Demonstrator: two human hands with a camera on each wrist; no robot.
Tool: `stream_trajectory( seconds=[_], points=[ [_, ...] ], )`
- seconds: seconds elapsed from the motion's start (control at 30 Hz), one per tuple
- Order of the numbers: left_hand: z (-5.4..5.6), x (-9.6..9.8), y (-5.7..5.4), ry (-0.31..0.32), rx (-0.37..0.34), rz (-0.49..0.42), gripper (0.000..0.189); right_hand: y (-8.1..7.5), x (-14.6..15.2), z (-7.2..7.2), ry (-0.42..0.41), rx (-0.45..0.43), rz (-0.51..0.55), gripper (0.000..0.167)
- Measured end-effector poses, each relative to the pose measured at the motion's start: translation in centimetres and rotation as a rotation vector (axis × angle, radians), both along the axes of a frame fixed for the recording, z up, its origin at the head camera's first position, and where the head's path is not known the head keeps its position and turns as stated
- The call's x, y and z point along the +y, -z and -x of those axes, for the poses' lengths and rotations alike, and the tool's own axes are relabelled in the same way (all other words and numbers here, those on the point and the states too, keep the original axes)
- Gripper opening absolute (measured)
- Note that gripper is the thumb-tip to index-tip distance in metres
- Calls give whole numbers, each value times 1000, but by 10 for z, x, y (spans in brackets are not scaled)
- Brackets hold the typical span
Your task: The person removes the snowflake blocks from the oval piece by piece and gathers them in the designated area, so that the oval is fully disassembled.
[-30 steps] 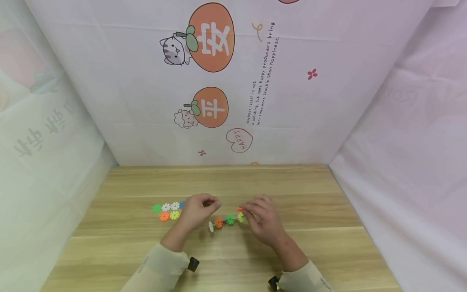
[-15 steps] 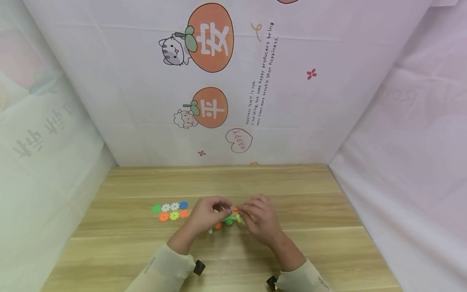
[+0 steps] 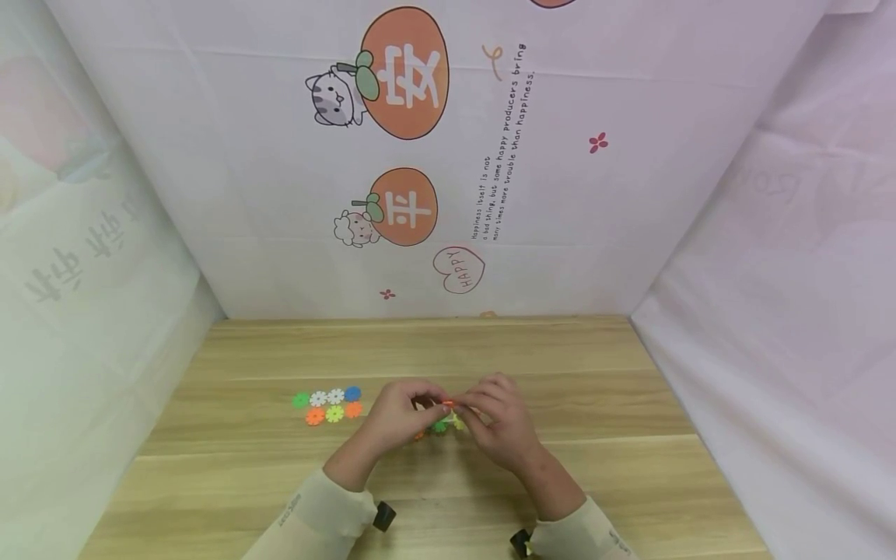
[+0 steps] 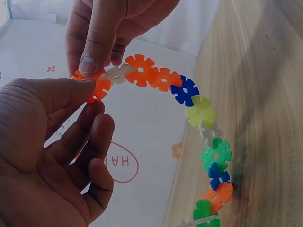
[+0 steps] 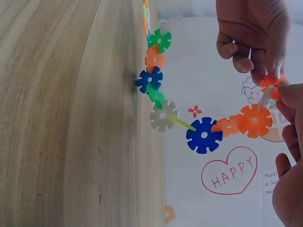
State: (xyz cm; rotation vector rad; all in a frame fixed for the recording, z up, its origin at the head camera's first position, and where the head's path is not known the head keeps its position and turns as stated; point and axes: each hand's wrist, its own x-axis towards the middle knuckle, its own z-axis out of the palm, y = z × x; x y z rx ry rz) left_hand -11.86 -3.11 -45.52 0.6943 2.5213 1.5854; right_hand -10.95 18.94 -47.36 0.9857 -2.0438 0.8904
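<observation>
In the head view my left hand (image 3: 400,416) and right hand (image 3: 500,424) meet above the wooden table. Between them they pinch an orange snowflake disc (image 4: 100,87), a flat notched plastic piece at the end of a chain. A white disc (image 4: 118,74) comes after it, followed by an orange disc (image 5: 254,121), then blue, yellow, green and more. From the fingers the chain curves down to the table, where its lower part lies. The hands hide much of the chain in the head view. How deep the notches interlock at the fingertips is hidden.
Several loose snowflake discs lie in two rows left of the hands, among them a green disc (image 3: 300,399), a blue disc (image 3: 353,393) and a yellow disc (image 3: 334,414). The printed cloth wall (image 3: 546,257) rises behind the table (image 3: 560,350).
My left hand has moved right to the right hand, and its fingers have come onto the orange disc. The right hand has barely shifted left. The loose blue and orange discs are uncovered.
</observation>
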Motion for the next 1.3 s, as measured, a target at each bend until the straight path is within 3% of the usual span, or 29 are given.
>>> stream_trajectory(
  seconds=[0.27, 0.37, 0.53, 0.7, 0.93, 1.3],
  points=[
    [0, -1, 2, -15, 1, -12, 4, 4, 1, 0, -7, -16, 16, 22],
    [-1, -2, 1, -33, -2, -18, 5, 6, 3, 0, 3, -50, 10, 31],
    [0, -4, 1, -55, 0, -18, 4, 8, 7, -4, 47, -200, -41, 46],
    [-1, -5, 1, -61, -30, -23, 3, 10, 6, -4, 59, -292, -82, 43],
    [-2, -7, 3, -54, -39, -37, 6, 12, 5, -4, 37, -272, -81, 35],
    [-3, -8, 2, -91, 10, 5, 4, 12, 1, -4, 24, -263, -59, 32]
  ],
)
